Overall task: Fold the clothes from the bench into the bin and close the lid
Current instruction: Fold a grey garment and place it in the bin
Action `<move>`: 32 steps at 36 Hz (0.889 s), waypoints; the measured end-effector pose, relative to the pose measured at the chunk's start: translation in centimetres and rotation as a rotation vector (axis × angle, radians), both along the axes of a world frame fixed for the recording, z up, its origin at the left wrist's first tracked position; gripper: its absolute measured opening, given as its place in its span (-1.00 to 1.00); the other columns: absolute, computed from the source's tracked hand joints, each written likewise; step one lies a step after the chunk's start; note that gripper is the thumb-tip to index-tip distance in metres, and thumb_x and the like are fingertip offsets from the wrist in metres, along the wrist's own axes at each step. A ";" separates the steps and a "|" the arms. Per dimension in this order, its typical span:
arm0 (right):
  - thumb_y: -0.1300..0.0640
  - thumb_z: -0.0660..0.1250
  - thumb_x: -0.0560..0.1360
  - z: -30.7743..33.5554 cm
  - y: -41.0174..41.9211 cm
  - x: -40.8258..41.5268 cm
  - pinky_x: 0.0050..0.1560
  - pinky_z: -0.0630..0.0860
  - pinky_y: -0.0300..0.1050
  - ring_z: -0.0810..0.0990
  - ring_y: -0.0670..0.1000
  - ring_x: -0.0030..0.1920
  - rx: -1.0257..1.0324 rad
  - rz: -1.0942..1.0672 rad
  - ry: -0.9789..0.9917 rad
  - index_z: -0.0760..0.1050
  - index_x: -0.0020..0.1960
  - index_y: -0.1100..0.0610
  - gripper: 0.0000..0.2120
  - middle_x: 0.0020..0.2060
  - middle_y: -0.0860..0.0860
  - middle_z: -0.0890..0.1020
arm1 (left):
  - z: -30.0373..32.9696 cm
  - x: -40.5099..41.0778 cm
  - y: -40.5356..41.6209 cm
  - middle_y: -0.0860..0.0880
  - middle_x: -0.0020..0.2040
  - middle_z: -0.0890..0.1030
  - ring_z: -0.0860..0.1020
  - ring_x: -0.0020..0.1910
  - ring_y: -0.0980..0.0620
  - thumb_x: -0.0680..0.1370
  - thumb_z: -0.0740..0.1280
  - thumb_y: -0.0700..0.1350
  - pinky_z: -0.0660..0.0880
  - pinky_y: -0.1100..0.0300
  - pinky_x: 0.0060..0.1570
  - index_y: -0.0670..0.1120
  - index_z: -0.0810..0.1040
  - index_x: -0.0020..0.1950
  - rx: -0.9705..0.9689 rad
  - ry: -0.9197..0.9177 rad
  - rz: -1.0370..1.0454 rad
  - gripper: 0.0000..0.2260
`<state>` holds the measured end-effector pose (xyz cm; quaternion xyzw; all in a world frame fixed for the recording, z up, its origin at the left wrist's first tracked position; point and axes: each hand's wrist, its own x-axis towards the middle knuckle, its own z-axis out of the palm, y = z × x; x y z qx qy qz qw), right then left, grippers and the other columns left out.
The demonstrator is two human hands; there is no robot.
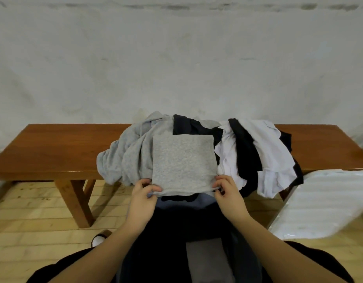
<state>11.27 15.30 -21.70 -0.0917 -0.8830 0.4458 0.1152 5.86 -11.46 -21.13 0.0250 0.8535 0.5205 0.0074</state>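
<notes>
Both hands' fingers (154, 189) pinch folded grey garment's (182, 164) near edge; lying flat, squarish.

A heap of grey, black and white clothes (197, 148) covers the middle of the wooden bench (54, 148); both bench ends lie bare.

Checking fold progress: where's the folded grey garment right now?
Head view, centre: folded grey garment lies atop the clothes pile on the bench, its near corners pinched by both hands, left, right.
</notes>
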 end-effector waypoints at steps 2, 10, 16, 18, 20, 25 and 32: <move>0.47 0.26 0.46 -0.1 -0.3 0.2 0.03 0.35 -0.52 0.42 -0.42 0.10 -0.046 -0.029 -0.037 0.50 -0.05 0.17 -0.77 0.14 -0.14 0.42 | 0.8 0.4 0.7 -0.03 -0.04 0.52 0.52 -0.06 0.03 0.52 0.35 -0.29 0.42 0.20 0.01 -0.05 0.54 -0.18 0.198 -0.164 0.077 -0.84; 0.12 0.33 0.58 0.1 -2.4 0.3 0.20 0.51 -0.04 0.58 0.05 0.12 -0.611 -0.309 -0.119 0.43 0.04 -0.06 -0.88 0.07 0.04 0.60 | 1.0 -0.3 1.6 -0.17 0.06 0.64 0.62 0.09 -0.19 0.42 0.54 0.08 0.50 -0.21 0.23 -0.12 0.48 0.00 0.629 -0.479 0.260 -0.62; -0.05 0.35 0.56 -0.3 -3.0 0.0 0.25 0.52 0.07 0.58 0.08 0.14 -0.878 -0.354 -0.253 0.43 0.15 0.02 -0.76 0.16 0.12 0.57 | 2.2 0.2 1.6 -0.22 0.02 0.70 0.65 0.05 -0.25 0.52 0.45 -0.16 0.51 -0.24 0.22 -0.18 0.60 0.12 0.631 -0.588 0.174 -0.80; -0.06 0.34 0.57 -0.3 -3.3 0.0 0.07 0.54 -0.05 0.58 0.05 0.08 -0.957 -0.350 -0.270 0.41 0.26 0.11 -0.64 0.15 0.15 0.57 | 3.0 0.3 1.9 -0.22 0.03 0.69 0.65 0.03 -0.23 0.54 0.40 -0.22 0.53 -0.17 0.21 -0.18 0.59 0.18 0.669 -0.603 0.166 -0.78; -0.09 0.35 0.55 -0.2 -3.9 0.3 -0.01 0.52 -0.12 0.59 0.03 0.08 -1.093 -0.327 -0.312 0.37 0.36 0.15 -0.51 0.13 0.12 0.58 | 3.8 0.5 2.1 -0.20 0.04 0.69 0.65 -0.01 -0.17 0.56 0.35 -0.24 0.56 -0.07 0.12 -0.18 0.57 0.22 0.716 -0.603 0.133 -0.76; -0.27 0.31 0.47 -0.1 -6.3 1.3 0.25 0.43 -0.03 0.49 0.11 0.34 -1.528 -0.240 -0.412 0.30 0.49 0.20 -0.24 0.36 0.17 0.51 | 6.1 1.4 2.7 -0.15 0.18 0.65 0.61 0.16 -0.13 0.56 0.29 -0.24 0.54 -0.03 0.18 -0.17 0.53 0.29 0.865 -0.629 0.036 -0.70; -0.37 0.20 0.49 1.6 -6.3 1.9 0.35 0.44 0.07 0.59 0.17 0.27 -1.884 -0.213 -0.125 0.45 0.37 0.15 -0.30 0.25 0.19 0.60 | 9.5 3.2 2.8 -0.21 0.07 0.66 0.66 -0.05 -0.09 0.58 0.25 -0.21 0.64 0.08 -0.12 -0.25 0.53 0.19 1.033 -0.721 -0.031 -0.77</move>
